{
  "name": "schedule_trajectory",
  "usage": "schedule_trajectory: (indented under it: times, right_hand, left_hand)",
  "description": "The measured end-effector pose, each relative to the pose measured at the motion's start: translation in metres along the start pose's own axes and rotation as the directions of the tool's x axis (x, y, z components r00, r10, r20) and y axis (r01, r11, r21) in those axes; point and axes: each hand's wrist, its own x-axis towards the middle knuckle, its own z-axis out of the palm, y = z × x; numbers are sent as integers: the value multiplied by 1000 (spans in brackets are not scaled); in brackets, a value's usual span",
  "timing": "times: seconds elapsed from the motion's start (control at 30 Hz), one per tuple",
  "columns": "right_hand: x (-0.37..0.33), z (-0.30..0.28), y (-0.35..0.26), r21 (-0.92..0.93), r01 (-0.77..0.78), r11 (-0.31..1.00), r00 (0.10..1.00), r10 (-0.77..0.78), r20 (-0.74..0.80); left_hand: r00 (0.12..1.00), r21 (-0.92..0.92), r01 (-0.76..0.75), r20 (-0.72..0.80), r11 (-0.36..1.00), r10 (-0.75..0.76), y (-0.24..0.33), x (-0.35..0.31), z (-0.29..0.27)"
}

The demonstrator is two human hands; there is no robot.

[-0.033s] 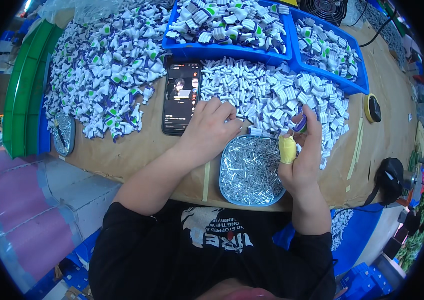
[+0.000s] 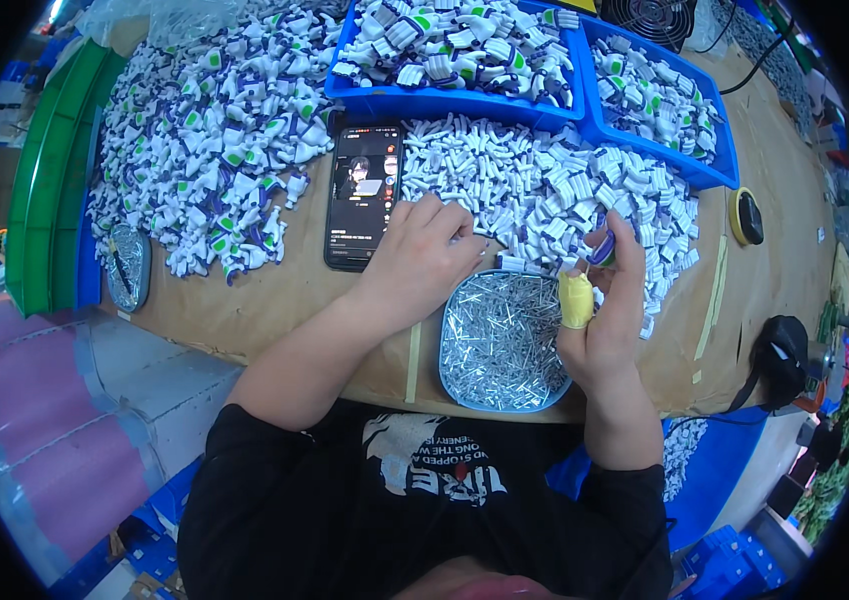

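Note:
My left hand (image 2: pixel 423 252) rests beside the phone (image 2: pixel 363 200), its fingers curled down at the near edge of a pile of small white plastic pieces (image 2: pixel 555 185). What its fingertips pinch, if anything, is hidden. To the right, my right hand (image 2: pixel 607 320) has yellow tape round the thumb. Between thumb and forefinger it grips a small purple-and-white plastic toy part (image 2: pixel 602 248). Between the two hands, on the near side, stands a light-blue tub (image 2: pixel 457 392) full of small silvery metal pins; my right hand is over its right rim.
A big heap of white, purple and green toy parts (image 2: pixel 215 150) covers the far left. Blue bins (image 2: pixel 455 104) of similar parts stand at the back. A green tray (image 2: pixel 45 200) edges the left side. A black-and-yellow roll (image 2: pixel 746 216) and a black pouch (image 2: pixel 781 358) lie right.

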Motion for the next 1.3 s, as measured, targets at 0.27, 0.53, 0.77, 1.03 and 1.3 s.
schedule_trajectory:
  times: [0.27,0.53,0.77,1.03,1.3]
  right_hand:
    - [-15,0,7,316,57,947,995,-78,55]
    - [-11,6,1,591,203,780,922,-355,152]
    - [-6,0,-13,301,-8,954,969,-66,236]
    - [-3,9,-13,230,38,973,957,-101,271]
    - [-3,6,-15,205,-13,979,949,-52,311]
  left_hand:
    - [977,-541,167,-19,824,-210,9,-2,-14]
    - [869,-887,424,455,-185,-195,23,-7,-12]
    - [845,-868,401,474,-292,-247,24,-12,-10]
    - [853,-894,414,446,-168,-269,28,-14,-14]
    - [966,-752,187,23,632,-258,33,-10,-18]
